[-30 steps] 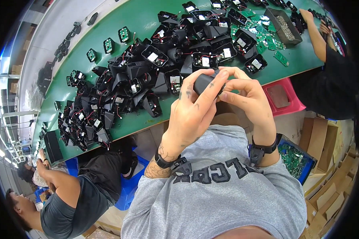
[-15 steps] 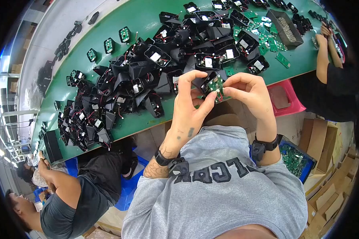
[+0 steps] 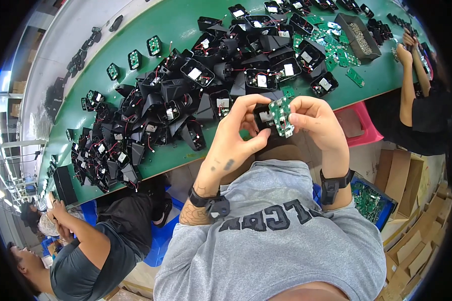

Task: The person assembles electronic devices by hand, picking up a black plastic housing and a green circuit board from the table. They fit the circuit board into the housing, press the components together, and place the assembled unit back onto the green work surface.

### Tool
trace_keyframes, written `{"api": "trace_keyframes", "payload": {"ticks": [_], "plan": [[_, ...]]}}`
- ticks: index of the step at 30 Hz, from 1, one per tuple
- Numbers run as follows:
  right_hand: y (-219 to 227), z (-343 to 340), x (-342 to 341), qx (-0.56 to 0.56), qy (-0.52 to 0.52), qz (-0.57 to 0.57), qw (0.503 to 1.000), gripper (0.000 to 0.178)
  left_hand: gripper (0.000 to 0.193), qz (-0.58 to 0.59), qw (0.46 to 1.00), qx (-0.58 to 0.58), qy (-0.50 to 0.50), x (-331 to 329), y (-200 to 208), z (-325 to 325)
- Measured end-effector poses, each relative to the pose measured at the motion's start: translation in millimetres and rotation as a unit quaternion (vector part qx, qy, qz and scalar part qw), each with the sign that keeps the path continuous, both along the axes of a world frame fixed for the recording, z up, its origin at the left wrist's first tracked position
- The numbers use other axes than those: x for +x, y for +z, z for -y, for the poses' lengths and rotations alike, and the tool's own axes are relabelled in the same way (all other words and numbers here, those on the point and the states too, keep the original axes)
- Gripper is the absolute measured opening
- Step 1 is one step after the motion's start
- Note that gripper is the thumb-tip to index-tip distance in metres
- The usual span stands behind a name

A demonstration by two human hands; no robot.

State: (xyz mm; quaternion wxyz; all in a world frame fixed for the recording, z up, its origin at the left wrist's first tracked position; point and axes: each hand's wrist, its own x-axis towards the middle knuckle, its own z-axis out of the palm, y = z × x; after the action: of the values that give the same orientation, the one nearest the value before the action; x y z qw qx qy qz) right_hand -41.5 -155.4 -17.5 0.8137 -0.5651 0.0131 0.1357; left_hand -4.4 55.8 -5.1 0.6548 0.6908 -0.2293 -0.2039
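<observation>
Left hand (image 3: 237, 134) is curving half-open fingers around a black housing (image 3: 262, 119), right hand (image 3: 317, 120) is pinching a green circuit board (image 3: 280, 116) between nearly closed thumb and fingertips, both hovering by the worktop's (image 3: 178, 31) near edge

grey shirt (image 3: 306, 256) | chest | large dark block letters (image 3: 258, 223) | slightly curved row

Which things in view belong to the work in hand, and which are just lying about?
In the work:
- black plastic housing, in the left hand
- green rectangular circuit board, in the right hand
- likely related: heaped black plastic housings with red wires

Apparently just lying about:
- open brown cardboard box
- long black rectangular box
</observation>
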Motion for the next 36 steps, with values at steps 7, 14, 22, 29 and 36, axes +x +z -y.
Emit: {"api": "trace_keyframes", "payload": {"ticks": [7, 14, 22, 29, 36], "plan": [[2, -8, -6, -0.059, -0.095, 0.028, 0.993, 0.013, 0.049, 0.068, 0.994, 0.027, 0.077, -10, -12, 16], [14, -17, -15, -0.079, -0.105, 0.024, 0.991, 0.012, 0.041, 0.138, 0.980, -0.018, 0.140, -5, -19, 22], [7, -26, -15, -0.101, -0.152, 0.011, 0.983, 0.012, 0.045, -0.068, 0.977, -0.164, 0.118, -11, -10, 26], [17, -30, -14, -0.171, -0.192, 0.024, 0.966, 0.010, 0.055, -0.120, 0.974, -0.183, 0.059, -17, -1, 21], [24, -30, -13, -0.286, -0.181, 0.052, 0.940, 0.011, 0.060, -0.082, 0.987, -0.132, 0.044, -15, -9, 20]]}}
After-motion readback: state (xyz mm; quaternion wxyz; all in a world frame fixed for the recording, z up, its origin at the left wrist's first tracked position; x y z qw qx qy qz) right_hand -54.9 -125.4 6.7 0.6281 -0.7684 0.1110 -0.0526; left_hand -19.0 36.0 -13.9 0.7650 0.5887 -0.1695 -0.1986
